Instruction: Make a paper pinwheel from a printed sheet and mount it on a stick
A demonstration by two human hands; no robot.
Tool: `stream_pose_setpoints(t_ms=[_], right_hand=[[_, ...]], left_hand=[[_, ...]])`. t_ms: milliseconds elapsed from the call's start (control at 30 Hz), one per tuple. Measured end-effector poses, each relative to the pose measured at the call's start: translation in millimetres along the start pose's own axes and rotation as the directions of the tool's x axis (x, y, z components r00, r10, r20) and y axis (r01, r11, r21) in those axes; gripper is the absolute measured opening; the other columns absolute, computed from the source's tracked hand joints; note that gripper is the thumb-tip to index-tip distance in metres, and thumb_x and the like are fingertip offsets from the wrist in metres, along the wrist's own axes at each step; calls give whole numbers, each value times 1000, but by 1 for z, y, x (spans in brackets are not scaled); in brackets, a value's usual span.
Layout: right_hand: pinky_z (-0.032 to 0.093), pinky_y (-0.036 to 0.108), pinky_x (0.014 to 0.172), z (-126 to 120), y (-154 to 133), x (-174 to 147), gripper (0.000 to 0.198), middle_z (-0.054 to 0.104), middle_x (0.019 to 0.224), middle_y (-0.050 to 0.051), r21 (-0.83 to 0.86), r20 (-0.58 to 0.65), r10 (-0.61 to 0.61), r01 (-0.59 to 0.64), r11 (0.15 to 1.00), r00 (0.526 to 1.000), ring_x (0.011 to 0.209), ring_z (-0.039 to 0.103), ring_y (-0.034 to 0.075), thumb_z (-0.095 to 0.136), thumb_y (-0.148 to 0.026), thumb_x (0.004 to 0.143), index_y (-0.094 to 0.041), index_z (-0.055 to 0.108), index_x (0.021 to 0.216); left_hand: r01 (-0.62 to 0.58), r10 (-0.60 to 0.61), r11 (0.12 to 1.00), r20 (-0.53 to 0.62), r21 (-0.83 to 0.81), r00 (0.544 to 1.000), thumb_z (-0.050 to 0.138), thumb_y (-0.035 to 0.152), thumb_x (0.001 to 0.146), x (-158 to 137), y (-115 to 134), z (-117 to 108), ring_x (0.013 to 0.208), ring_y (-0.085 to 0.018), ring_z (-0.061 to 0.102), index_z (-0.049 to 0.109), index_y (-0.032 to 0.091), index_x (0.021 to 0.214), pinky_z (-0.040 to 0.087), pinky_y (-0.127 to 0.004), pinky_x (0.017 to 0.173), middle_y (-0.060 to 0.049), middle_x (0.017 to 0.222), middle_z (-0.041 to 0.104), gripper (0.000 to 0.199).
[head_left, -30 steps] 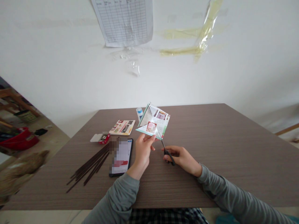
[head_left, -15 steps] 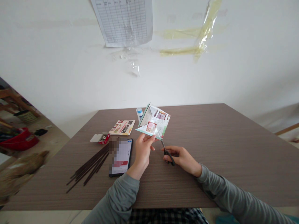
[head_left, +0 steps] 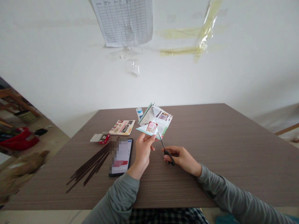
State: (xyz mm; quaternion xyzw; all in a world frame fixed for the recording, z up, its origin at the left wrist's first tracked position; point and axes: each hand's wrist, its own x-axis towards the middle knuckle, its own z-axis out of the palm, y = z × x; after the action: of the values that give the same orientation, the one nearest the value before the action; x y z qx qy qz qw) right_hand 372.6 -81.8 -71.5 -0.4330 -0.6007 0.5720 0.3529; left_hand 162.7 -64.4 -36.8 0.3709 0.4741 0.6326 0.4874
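Observation:
My left hand (head_left: 144, 147) pinches the lower edge of a printed paper sheet (head_left: 161, 123), holding it tilted above the table. The sheet is cut part way, and its left part stands apart from the rest along a diagonal line. In my right hand (head_left: 181, 158) is a pair of scissors (head_left: 168, 155) with black handles, its fingers through the loops. The blades point up and left into the lower edge of the paper, beside my left fingertips. How far they reach behind the sheet is hidden.
On the brown table (head_left: 221, 149), left of my hands, lie a phone (head_left: 121, 158), several dark sticks (head_left: 91, 165), an opened small red box (head_left: 104, 138) and a folded printed paper (head_left: 122, 127). A white-and-blue tube (head_left: 139, 113) stands behind the sheet. The white wall (head_left: 77, 68) rises at the back.
The far part of the paper has shifted slightly right, and the gap at the cut has widened a little. Both hands stay nearly in place.

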Motion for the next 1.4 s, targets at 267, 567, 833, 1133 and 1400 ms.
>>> stream_pose_setpoints(t_ms=[267,567,833,1133,1400], right_hand=[[72,53,87,-1,-3,-3,75,92,93,13,2,21,12,-12,1000,1000,89,84,40,111,-87,73,-28,99,118],[72,51,88,-1,0,-2,79,93,93,12,14,16,8,-8,1000,1000,85,83,35,114,-87,71,-26,99,119],[73,52,88,0,-2,-3,72,92,93,13,18,22,12,-12,1000,1000,89,86,40,114,-82,71,-28,100,116],[72,53,87,1,-3,-3,73,92,92,12,24,19,15,-16,1000,1000,86,83,39,114,-83,70,-27,99,116],[74,54,90,0,-3,-4,80,94,94,14,-5,17,20,-20,1000,1000,88,85,40,112,-90,70,-27,100,118]], left_hand=[[-12,12,1000,-15,-1,1000,116,47,70,2,-3,-1,85,-32,95,89,21,105,39,-21,48,-16,109,100,52],[-28,27,999,-25,-22,999,116,48,68,2,-2,-2,84,-31,95,91,19,108,39,-21,48,-18,112,101,55],[-23,23,1000,-22,-1,999,118,52,69,3,-4,-3,89,-34,96,91,21,110,39,-22,50,-18,115,100,58],[-33,32,999,-16,-31,999,115,47,69,2,-2,-1,86,-32,97,89,21,108,39,-20,48,-17,114,101,53],[-18,18,1000,-29,-15,999,116,51,67,2,-2,-1,90,-34,97,89,20,107,39,-22,50,-19,116,100,58]])
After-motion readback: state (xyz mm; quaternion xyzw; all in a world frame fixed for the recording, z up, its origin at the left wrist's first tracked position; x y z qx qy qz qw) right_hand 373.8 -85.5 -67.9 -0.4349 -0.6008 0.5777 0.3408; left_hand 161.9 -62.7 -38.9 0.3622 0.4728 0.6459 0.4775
